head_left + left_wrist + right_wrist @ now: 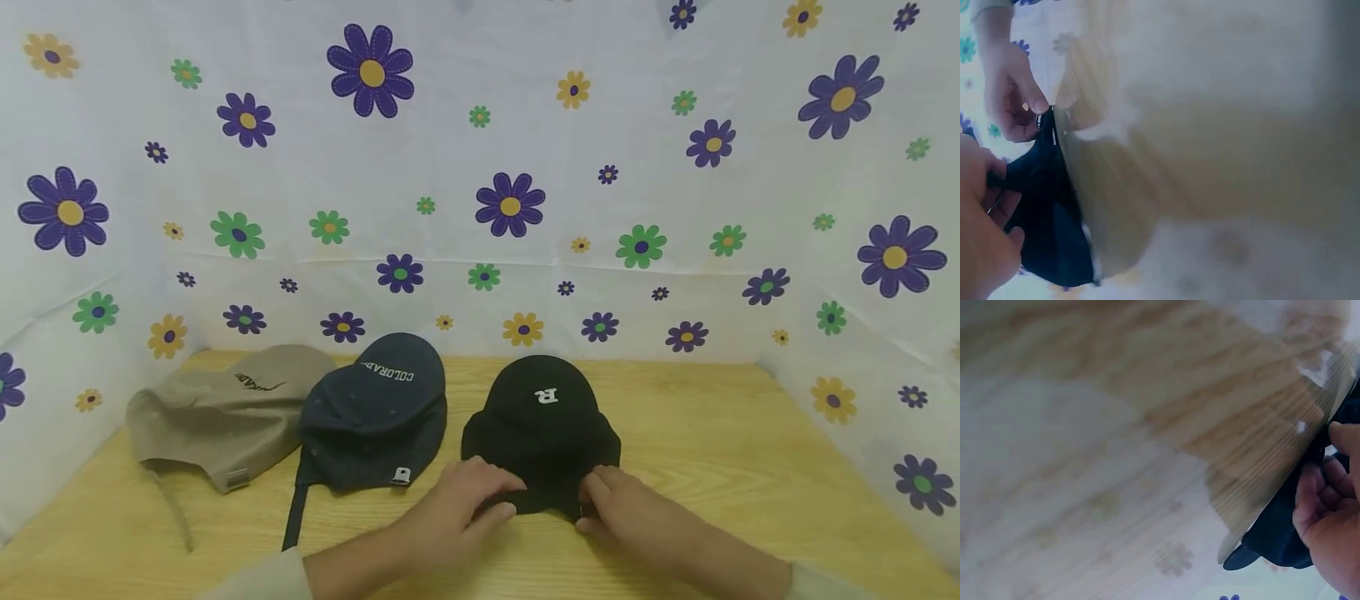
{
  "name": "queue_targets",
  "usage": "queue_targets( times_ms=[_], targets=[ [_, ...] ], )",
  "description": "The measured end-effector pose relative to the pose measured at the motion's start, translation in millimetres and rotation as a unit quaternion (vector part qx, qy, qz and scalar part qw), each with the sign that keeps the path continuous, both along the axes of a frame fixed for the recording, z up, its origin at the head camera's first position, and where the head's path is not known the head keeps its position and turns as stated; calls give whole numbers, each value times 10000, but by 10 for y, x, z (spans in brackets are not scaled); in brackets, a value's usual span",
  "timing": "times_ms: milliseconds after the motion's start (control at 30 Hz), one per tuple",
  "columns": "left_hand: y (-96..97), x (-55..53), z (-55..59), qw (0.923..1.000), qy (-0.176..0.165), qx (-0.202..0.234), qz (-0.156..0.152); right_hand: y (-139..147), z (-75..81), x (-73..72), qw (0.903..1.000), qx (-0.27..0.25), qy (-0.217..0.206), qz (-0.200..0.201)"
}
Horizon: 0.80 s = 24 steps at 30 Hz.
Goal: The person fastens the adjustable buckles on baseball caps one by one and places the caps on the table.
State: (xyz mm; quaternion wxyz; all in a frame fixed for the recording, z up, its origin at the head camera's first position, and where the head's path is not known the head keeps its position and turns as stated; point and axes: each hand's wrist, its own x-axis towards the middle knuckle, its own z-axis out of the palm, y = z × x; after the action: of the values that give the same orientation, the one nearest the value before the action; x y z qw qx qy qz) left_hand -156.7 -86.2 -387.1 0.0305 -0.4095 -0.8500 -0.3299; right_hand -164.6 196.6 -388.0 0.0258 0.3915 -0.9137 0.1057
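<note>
A black cap (540, 433) with a white letter R lies on the wooden table, its crown toward the wall. My left hand (457, 508) is at the cap's near left edge, index finger and thumb curved around the dark fabric. At the near right corner, my right hand (637, 512) pinches the cap's edge between thumb and fingers. In the left wrist view, the cap (1054, 231) spreads below the right hand (1013, 94), whose fingertips hold its corner. The right wrist view shows the right hand (1335, 506) curled at the cap's dark edge (1279, 531).
Left of the black cap lies a navy cap (375, 417) lettered COLORADO, its strap (295, 517) hanging toward me. A beige cap (225, 417) lies farther left, against the navy one. Flower-printed white cloth (442, 158) encloses the wooden table (705, 433) at the back and sides.
</note>
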Motion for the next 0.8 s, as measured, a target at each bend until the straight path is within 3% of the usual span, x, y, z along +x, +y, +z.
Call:
queue_targets(
  times_ms=[33, 67, 100, 133, 167, 233, 333, 400, 533, 667, 767, 800],
  targets=[
    [-1, 12, 5, 9966, 715, -397, -7, -9, 10, 3, 10000, -19, -95, -14],
    [1, 20, 12, 9877, 1363, -772, -5, -16, 20, 5, 9999, -35, -151, -33],
    [7, 28, 18, 9754, 1899, -1118, 9, -21, 31, 7, 9998, -50, -195, -51],
    [14, 33, 23, 9651, 2199, -1419, 17, -25, 40, 9, 9997, -72, -231, -65],
    [21, 41, 27, 9607, 2235, -1646, 4, -28, 49, 12, 9995, -82, -283, -105],
    [26, 55, 30, 9680, 1641, -1898, -37, -35, 50, 22, 9997, -63, -190, -119],
    [19, 62, 17, 9813, 649, -1810, 98, -49, 34, 43, 9997, 49, 228, -4],
    [9, 52, 5, 9842, 499, -1689, 178, -56, 16, 57, 9975, 149, 680, 136],
    [1, 18, -39, 9724, 1582, -1675, 360, -67, -4, 78, 9875, 310, 1496, 392],
    [-1, -12, -79, 9469, 2770, -1570, 453, -82, -6, 90, 9717, 496, 2246, 545],
    [0, -24, -86, 9300, 3346, -1461, 431, -91, 1, 95, 9582, 654, 2737, 526],
    [3, -27, -84, 9279, 3426, -1411, 424, -93, 2, 94, 9546, 689, 2853, 515]
  ],
)
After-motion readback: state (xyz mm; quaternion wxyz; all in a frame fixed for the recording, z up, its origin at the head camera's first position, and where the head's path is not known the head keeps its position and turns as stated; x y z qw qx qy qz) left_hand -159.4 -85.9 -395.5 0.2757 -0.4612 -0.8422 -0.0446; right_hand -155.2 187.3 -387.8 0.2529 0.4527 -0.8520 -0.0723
